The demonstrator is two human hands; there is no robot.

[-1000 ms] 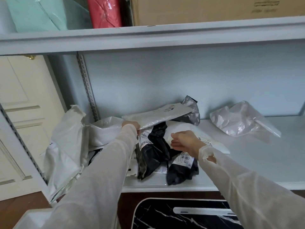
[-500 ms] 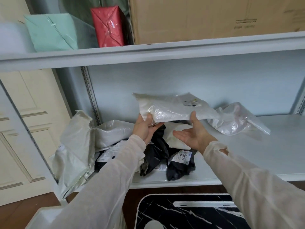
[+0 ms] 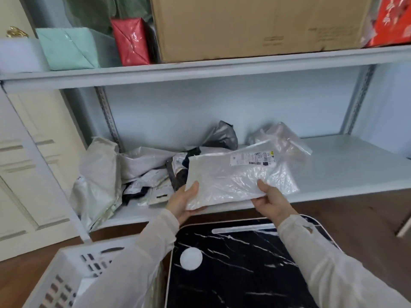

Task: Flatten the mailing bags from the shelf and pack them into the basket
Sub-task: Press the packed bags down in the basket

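You are mid-step, with one white mailing bag [image 3: 235,176] lifted off the shelf [image 3: 347,172] and held in front of its edge, above the black marbled surface [image 3: 240,263]. Your left hand [image 3: 181,202] grips its near left corner and your right hand [image 3: 270,200] pinches the near edge, fingers curled round the plastic. Next it likely needs laying down and pressing flat; the surface below gives room. The basket [image 3: 66,276] sits low to your left, while more bags [image 3: 144,172] wait on the shelf.

The basket [image 3: 73,270] is partly hidden by the left sleeve [image 3: 133,263] and cut off below.
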